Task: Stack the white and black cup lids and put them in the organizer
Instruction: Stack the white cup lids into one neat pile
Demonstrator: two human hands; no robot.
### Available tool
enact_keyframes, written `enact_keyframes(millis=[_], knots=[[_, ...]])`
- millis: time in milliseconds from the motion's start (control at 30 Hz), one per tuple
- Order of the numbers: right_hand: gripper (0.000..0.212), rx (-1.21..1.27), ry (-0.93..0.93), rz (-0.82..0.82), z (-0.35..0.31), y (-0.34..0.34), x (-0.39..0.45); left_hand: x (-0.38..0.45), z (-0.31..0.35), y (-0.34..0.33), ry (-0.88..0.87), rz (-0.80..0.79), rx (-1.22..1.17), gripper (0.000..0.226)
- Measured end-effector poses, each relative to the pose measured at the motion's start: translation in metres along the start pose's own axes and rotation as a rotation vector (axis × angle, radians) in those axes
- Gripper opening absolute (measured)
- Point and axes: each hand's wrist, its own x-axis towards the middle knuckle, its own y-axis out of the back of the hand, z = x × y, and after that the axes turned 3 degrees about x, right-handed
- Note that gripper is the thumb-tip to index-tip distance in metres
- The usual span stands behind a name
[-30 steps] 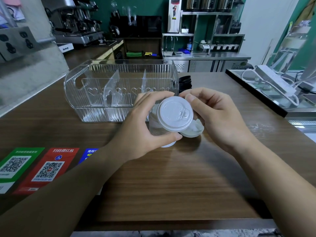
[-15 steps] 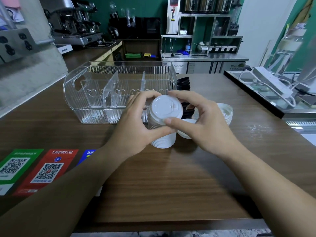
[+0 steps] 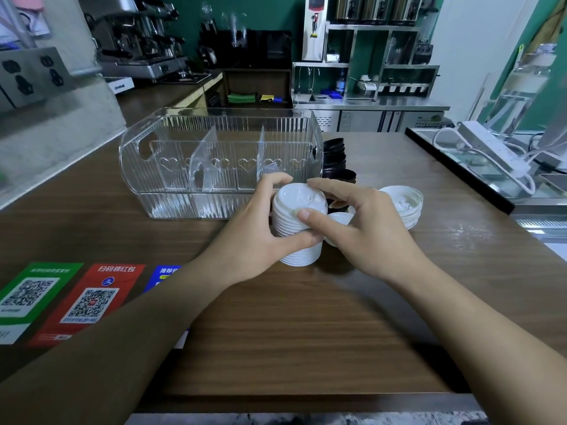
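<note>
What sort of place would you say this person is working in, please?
Most likely a café or drinks shop counter. An espresso machine stands at the back left, QR payment stickers lie on the wooden counter, and both hands hold a stack of white cup lids beside a clear organizer.

White stack of lids point(image 3: 296, 228), ribbed in thin horizontal rings; more white lids point(image 3: 405, 207) toward the counter's right edge, black lids point(image 3: 334, 157) glossy and ribbed behind. Organizer point(image 3: 221, 167) clear, vertical fluting on walls, row of heart cutouts on front panel. Counter point(image 3: 306, 317) dark brown woodgrain; at its left edge green sticker point(image 3: 29, 292), red sticker point(image 3: 92, 302) with black-and-white QR codes, blue sticker point(image 3: 167, 273).
</note>
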Motion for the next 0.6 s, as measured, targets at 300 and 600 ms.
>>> enact_keyframes(millis=[300,600], knots=[[0.054,0.033,-0.017,-0.060,-0.0018,0.0014,0.0001,0.0024,-0.0105,0.0023,0.054,-0.053,-0.108,0.109],[0.059,0.032,-0.033,-0.024,-0.0004,-0.0003,-0.0009,0.0007,-0.0070,-0.0010,0.053,-0.012,-0.060,0.104]])
